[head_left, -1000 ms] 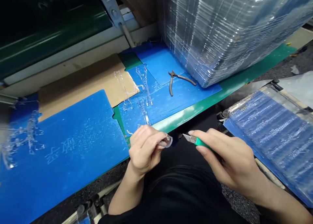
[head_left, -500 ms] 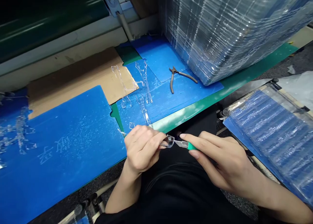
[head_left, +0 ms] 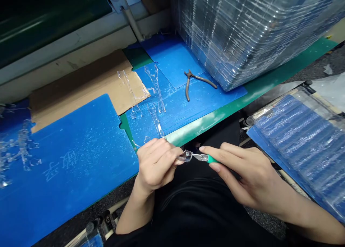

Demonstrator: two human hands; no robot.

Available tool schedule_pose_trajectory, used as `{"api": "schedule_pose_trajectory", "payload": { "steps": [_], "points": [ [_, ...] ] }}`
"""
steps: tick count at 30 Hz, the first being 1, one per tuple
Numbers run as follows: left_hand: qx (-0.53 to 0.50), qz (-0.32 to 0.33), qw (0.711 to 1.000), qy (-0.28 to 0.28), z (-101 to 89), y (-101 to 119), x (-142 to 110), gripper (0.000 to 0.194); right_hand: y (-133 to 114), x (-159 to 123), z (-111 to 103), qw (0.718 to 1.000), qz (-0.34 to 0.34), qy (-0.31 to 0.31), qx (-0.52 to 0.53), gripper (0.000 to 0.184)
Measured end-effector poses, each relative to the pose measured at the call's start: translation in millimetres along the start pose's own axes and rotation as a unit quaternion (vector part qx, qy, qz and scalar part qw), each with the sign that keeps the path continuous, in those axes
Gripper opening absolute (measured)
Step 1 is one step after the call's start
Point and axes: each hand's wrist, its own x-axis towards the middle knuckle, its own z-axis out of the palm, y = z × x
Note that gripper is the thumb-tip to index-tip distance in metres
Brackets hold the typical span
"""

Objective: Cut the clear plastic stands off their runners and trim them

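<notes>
Clear plastic piece (head_left: 185, 156) pinched in left hand (head_left: 155, 165), held above lap (head_left: 199, 204); right hand (head_left: 250, 177) clamped on green-handled craft knife (head_left: 211, 159), blade touching piece. Blue mat (head_left: 183, 114) beyond, bearing more clear pieces (head_left: 155, 121).

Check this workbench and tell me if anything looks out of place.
The blue mat stands out: its surface is marked with white specks or scuffs, and loose clear plastic pieces lie in a jumble at its left end, unlike the neatly stacked clear trays.

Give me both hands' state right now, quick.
Left hand: closed, pinching a small clear plastic piece.
Right hand: closed, gripping a green-handled craft knife, its blade at the piece.
</notes>
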Motion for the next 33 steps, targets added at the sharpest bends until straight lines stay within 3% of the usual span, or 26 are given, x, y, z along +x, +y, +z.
{"api": "schedule_pose_trajectory", "payload": {
  "steps": [9,14,17,20,23,27,30,33],
  "points": [
    [-0.033,-0.017,0.999,-0.036,1.2,0,2,0.018,17,1,8,1.0,0.007,0.009,0.009,0.03],
    [-0.053,-0.011,0.996,-0.073,0.7,11,8,0.02,41,6,17,0.996,0.053,0.064,0.038,0.026],
    [-0.016,0.003,0.992,-0.125,7.7,19,16,0.025,44,5,14,0.99,0.059,0.098,0.084,0.023],
    [0.029,0.067,0.983,-0.169,29.1,30,23,0.045,38,3,8,0.981,0.085,0.104,0.138,0.019],
    [0.007,0.147,0.97,-0.195,60.2,44,25,0.051,33,4,8,0.968,0.124,0.065,0.206,0.016],
    [-0.039,0.205,0.925,-0.318,90.8,67,24,0.041,38,5,18,0.961,0.172,-0.014,0.215,0.017],
    [-0.056,0.219,0.889,-0.399,107.1,76,21,0.027,58,-1,22,0.955,0.199,-0.077,0.207,0.02],
    [-0.072,0.258,0.857,-0.441,131.9,80,22,0.018,82,-17,21,0.939,0.234,-0.145,0.205,0.019]
  ]
}}
